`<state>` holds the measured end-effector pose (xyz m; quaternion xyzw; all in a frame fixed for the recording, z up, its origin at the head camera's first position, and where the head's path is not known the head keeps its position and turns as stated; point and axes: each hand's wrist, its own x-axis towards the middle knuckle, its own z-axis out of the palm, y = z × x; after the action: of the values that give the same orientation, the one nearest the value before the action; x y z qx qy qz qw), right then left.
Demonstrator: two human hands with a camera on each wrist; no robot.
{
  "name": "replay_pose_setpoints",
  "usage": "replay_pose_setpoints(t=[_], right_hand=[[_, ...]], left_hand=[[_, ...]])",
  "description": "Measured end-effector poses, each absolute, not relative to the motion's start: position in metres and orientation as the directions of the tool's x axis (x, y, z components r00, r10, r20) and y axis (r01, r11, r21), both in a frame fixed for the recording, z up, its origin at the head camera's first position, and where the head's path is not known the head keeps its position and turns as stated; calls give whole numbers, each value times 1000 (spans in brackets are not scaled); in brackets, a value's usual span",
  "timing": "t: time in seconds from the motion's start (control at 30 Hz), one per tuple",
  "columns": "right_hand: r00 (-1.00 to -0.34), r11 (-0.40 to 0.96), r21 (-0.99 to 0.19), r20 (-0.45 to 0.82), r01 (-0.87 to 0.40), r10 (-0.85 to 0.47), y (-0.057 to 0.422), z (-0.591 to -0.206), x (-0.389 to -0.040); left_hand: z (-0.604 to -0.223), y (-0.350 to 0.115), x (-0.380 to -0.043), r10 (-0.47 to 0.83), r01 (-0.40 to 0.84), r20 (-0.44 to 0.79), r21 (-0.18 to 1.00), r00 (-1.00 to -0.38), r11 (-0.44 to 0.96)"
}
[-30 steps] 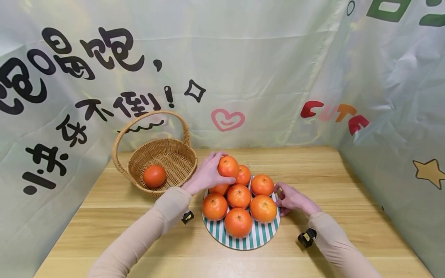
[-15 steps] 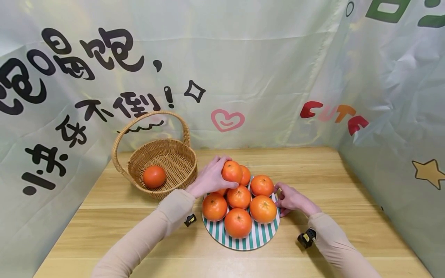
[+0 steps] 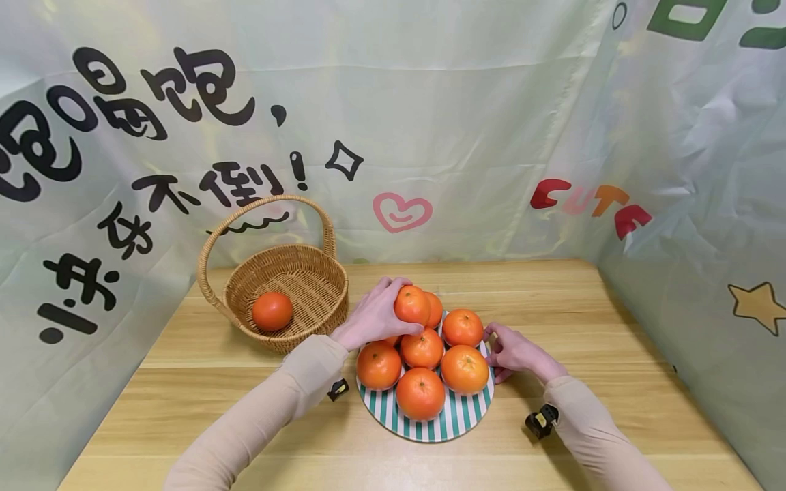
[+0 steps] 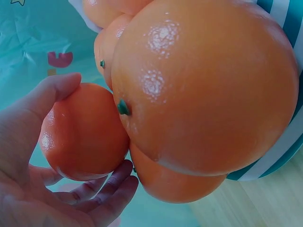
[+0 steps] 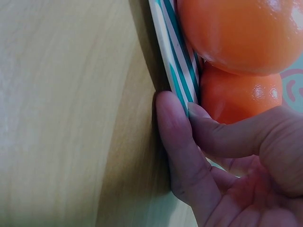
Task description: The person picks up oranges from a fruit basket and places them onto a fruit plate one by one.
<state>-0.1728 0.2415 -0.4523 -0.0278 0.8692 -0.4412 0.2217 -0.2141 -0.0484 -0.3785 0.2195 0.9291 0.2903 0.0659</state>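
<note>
My left hand [image 3: 373, 317] grips an orange [image 3: 412, 305] at the far left of the plate, with thumb and fingers around its sides. In the left wrist view this held orange [image 4: 85, 132] touches a larger-looking orange [image 4: 203, 90] with a green stem. Several more oranges [image 3: 421, 394] are grouped on a round plate [image 3: 393, 412] with green and white stripes. My right hand [image 3: 518, 353] is at the plate's right edge. The right wrist view shows its thumb and fingers pinching the plate rim [image 5: 165, 52]. Another orange behind the held one is partly hidden.
A wicker basket [image 3: 325, 315] with a tall handle stands on the left of the wooden table [image 3: 540, 293], near my left forearm. One orange [image 3: 273, 311] lies in it. A printed cloth [image 3: 479, 157] hangs behind the table and along its sides.
My left hand has moved a little right and down with the orange, then almost stopped. My right hand stays at the plate's rim.
</note>
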Motion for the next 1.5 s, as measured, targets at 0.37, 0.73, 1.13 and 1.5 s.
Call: replay_pose_setpoints(t=[0.37,0.73,1.13,1.5], right_hand=[[-902,603,-783,-358,150,-240,242,-452,-173],[-902,604,-783,-359,150,-240,241,-453,-173],[-903,605,-782,-357,150,-238,241,-453,-172],[-903,599,-786,-357,152,-239,241,-453,-173]], left_hand=[[-379,-47,-215,447,362,-14,563,-894,743],[-380,-46,-214,441,361,-16,547,-897,755],[-381,-45,-214,439,360,-19,544,-898,758],[-382,-48,-213,461,391,6,540,-887,746]])
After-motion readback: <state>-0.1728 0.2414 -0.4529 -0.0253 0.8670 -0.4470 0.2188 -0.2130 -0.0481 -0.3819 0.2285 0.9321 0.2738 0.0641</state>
